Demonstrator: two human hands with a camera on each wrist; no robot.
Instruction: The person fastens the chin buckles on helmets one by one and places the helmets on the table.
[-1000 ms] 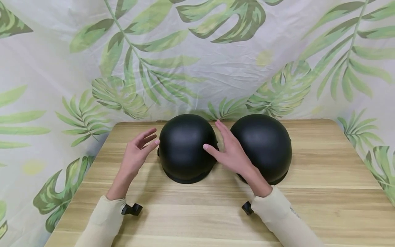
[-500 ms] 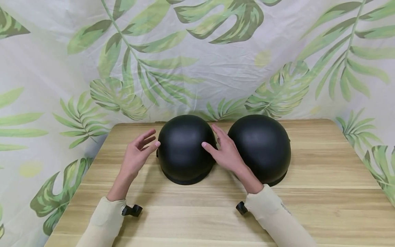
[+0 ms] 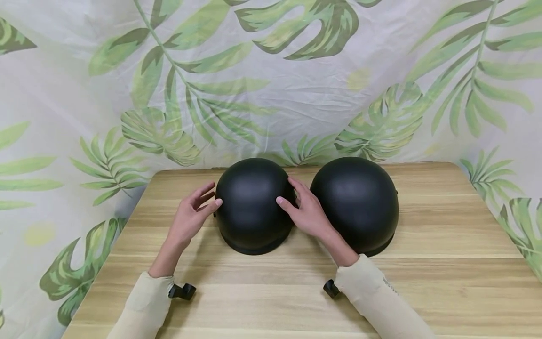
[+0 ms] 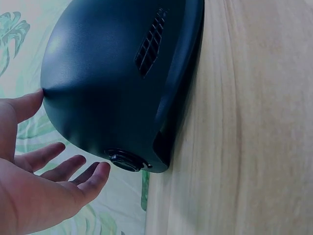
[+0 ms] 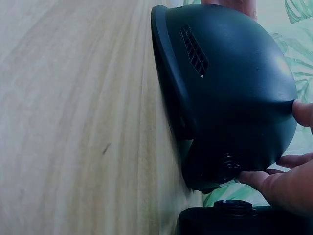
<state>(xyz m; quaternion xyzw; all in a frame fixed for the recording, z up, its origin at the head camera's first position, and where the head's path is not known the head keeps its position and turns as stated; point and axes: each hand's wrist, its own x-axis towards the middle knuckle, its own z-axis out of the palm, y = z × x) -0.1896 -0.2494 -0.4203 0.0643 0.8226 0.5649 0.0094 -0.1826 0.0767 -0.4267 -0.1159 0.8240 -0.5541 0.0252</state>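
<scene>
Got L grip & R grip spread either side of the left blk helmet, w/ both thumbs touching it. Seeing it dome-up on the wood surface, just beside the right blk helmet.

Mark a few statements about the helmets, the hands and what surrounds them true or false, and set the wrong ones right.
1. The left helmet and the right helmet are both black. True.
2. Both helmets rest on the table open side up. False: their domes face up.
3. The left hand and the right hand flank the left helmet. True.
4. The left helmet has a vent in its side. True.
5. The backdrop is plain white. False: it carries a green leaf pattern.
</scene>
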